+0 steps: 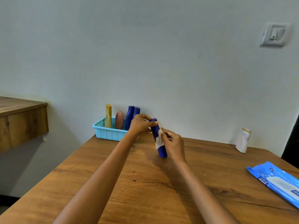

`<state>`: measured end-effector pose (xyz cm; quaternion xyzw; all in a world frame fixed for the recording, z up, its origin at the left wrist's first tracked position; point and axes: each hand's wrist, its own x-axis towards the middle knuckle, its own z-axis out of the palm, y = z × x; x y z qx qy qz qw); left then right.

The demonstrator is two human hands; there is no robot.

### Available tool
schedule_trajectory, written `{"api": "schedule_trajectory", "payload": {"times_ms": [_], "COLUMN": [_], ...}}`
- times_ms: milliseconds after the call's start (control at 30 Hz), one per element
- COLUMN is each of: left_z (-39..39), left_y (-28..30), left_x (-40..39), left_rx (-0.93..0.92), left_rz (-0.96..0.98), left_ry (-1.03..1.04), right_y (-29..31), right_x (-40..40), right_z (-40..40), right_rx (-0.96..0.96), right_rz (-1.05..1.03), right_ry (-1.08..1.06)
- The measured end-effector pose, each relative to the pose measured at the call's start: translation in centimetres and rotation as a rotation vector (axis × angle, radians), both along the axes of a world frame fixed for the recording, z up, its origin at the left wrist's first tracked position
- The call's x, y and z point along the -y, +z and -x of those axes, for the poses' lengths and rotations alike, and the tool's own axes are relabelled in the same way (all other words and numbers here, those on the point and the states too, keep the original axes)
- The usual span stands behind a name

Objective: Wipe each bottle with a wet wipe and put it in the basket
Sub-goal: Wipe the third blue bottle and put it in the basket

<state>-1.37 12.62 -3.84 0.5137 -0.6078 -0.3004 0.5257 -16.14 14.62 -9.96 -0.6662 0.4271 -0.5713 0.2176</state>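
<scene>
A wooden table stands against a pale wall. Near its far middle, a dark blue bottle stands tilted with its base on the wood. The left hand grips its cap end, fingers curled round the top. The right hand pinches a crumpled wet wipe against the bottle's side. To wipe well, the left hand should probably steady and turn the bottle while the wipe runs its whole length, base included. Just behind the left hand sits the turquoise basket, holding a yellow bottle, a brown one and two blue ones. A white bottle waits well apart at the right; a blue wipes pack lies nearer.
</scene>
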Motion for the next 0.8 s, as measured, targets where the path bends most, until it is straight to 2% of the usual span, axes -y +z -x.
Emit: {"api": "schedule_trajectory", "payload": {"times_ms": [100,200,400,633,800], "left_z": [0.0,0.3,0.4,-0.2,-0.3], "left_y": [0.1,0.5,0.6,0.5,0.6], "left_x": [-0.1,-0.4,-0.6,-0.7,-0.8], "left_rx": [0.001,0.027,0.035,0.037,0.050], "left_rz": [-0.003,-0.005,0.003,-0.014,-0.046], "left_ry": [-0.041,-0.118,-0.161,-0.075,-0.084], "right_y": [0.0,0.6,2.4,0.3,-1.0], "right_x": [0.7,1.1,0.0,0.2,0.4], "right_z": [0.3,0.1,-0.6,0.3,1.9], "right_rx": [-0.005,0.076,0.177,-0.044,-0.214], "right_rz": [-0.099,-0.122,0.052,0.095,-0.041], "right_ry": [-0.066,-0.089,-0.061,-0.012,-0.081]}}
